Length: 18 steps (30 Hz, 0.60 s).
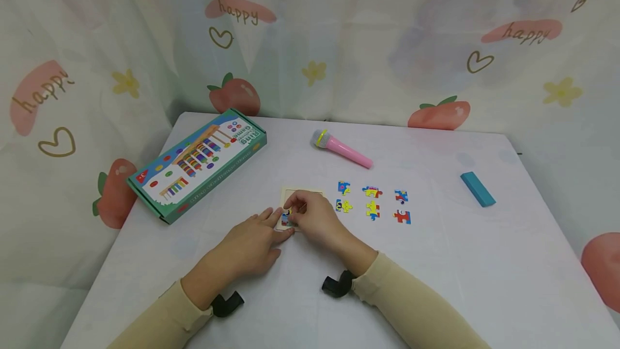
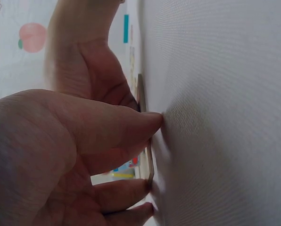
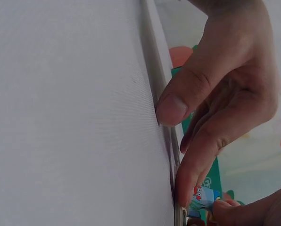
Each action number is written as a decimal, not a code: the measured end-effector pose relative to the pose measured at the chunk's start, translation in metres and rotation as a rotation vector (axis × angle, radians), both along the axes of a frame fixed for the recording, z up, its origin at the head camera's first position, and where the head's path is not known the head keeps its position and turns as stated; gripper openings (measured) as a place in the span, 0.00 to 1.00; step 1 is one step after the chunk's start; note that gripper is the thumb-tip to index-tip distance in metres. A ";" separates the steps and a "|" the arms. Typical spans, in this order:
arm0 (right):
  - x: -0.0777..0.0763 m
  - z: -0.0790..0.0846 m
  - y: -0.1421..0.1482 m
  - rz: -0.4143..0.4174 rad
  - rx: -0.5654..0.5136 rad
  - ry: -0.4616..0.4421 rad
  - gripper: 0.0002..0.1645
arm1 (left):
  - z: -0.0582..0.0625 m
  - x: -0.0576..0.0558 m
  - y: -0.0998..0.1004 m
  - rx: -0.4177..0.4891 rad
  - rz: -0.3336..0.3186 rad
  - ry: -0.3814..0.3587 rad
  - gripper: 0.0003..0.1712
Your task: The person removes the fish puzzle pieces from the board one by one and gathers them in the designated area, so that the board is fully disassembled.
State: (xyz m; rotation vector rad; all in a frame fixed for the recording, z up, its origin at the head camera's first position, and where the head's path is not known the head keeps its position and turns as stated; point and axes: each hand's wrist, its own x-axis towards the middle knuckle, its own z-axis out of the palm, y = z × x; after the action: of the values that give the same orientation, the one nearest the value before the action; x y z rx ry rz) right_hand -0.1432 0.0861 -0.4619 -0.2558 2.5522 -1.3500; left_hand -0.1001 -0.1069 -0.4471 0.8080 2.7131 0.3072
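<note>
A small pale wooden puzzle board (image 1: 286,195) lies near the table's middle, mostly covered by the hands. My left hand (image 1: 252,244) rests at its left and near edges with extended fingers; in the left wrist view its thumb (image 2: 147,121) touches down beside the board's edge. Over the board, my right hand (image 1: 315,218) pinches a small colourful puzzle piece (image 3: 204,197), tilted up in the right wrist view. Several loose pieces, among them a yellow one (image 1: 372,210) and a red-and-blue one (image 1: 402,216), lie in two rows to the right.
A green game box (image 1: 201,163) lies at the back left. Behind the board is a pink toy microphone (image 1: 346,151). Off to the right is a teal block (image 1: 478,189). A patterned curtain (image 1: 358,58) hangs behind the white table (image 1: 465,273).
</note>
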 end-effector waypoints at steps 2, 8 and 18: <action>-0.002 0.001 0.003 -0.008 -0.060 -0.020 0.10 | 0.000 0.000 0.000 0.002 0.003 -0.005 0.27; -0.006 0.009 0.012 -0.008 -0.144 -0.043 0.08 | 0.000 -0.001 -0.001 -0.011 0.017 -0.019 0.27; -0.006 0.023 0.061 -0.087 -0.012 -0.054 0.08 | 0.001 -0.001 0.003 -0.029 0.065 -0.060 0.29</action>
State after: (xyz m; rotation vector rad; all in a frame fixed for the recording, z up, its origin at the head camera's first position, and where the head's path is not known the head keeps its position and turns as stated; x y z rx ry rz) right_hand -0.1495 0.1475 -0.4386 -0.1101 2.5386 -1.3838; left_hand -0.1010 -0.1035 -0.4465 0.6931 2.6852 0.3009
